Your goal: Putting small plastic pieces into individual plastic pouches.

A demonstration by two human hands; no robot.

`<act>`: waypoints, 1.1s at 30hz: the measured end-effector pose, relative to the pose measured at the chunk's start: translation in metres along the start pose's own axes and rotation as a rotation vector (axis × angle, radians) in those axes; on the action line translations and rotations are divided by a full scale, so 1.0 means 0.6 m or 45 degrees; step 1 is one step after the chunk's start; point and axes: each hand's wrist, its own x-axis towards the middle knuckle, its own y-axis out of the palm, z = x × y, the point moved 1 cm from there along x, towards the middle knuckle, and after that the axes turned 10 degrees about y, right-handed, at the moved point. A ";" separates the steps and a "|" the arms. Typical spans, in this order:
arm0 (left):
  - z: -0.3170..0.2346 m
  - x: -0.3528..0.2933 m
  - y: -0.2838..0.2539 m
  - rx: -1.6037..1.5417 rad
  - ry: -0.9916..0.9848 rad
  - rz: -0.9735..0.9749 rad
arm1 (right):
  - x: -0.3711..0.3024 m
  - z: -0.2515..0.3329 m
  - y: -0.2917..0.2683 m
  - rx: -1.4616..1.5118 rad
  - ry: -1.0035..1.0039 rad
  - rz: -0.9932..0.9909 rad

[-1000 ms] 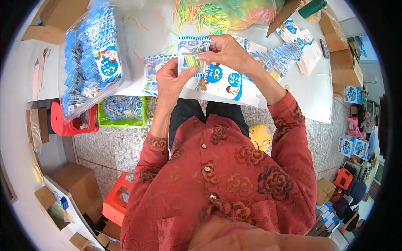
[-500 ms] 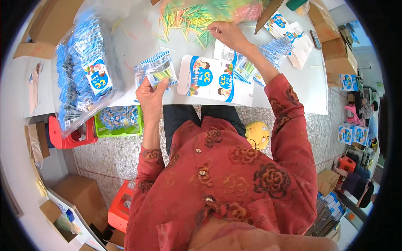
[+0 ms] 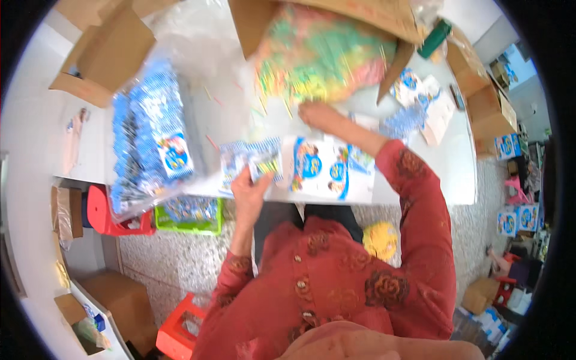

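My left hand (image 3: 251, 189) grips a small clear packet (image 3: 268, 165) with blue-and-white striped edging, near the table's front edge. Yellow-green sticks show through its front. Other striped packets (image 3: 231, 159) lie right beside it, partly behind my fingers. My right hand (image 3: 318, 115) is at the near edge of a heap of thin coloured sticks (image 3: 282, 84), its fingers curled together and blurred. Whether a stick is between them cannot be made out. Between my hands and nearer to me lies a flat white printed carton (image 3: 306, 165) with blue ovals.
A clear tray (image 3: 195, 159) full of striped packets stands at left. Behind the sticks is a cardboard box (image 3: 243, 27). More packets (image 3: 405, 123) lie at right beside printed card pieces (image 3: 441, 114). Below the table are a green crate (image 3: 219, 223) and a red stool (image 3: 101, 210).
My view has tilted up, so the table sits lower and the cardboard box shows. My right hand has drawn a little nearer the printed carton. My left hand still holds the packet.
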 end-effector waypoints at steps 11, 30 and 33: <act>-0.015 -0.019 0.013 -0.231 0.006 0.035 | -0.025 0.015 -0.046 0.101 0.148 -0.042; -0.033 -0.018 0.037 0.050 0.200 0.084 | -0.067 0.132 -0.328 1.808 0.425 -0.028; -0.043 -0.021 0.037 0.072 0.197 0.099 | -0.068 0.142 -0.329 1.652 0.430 -0.087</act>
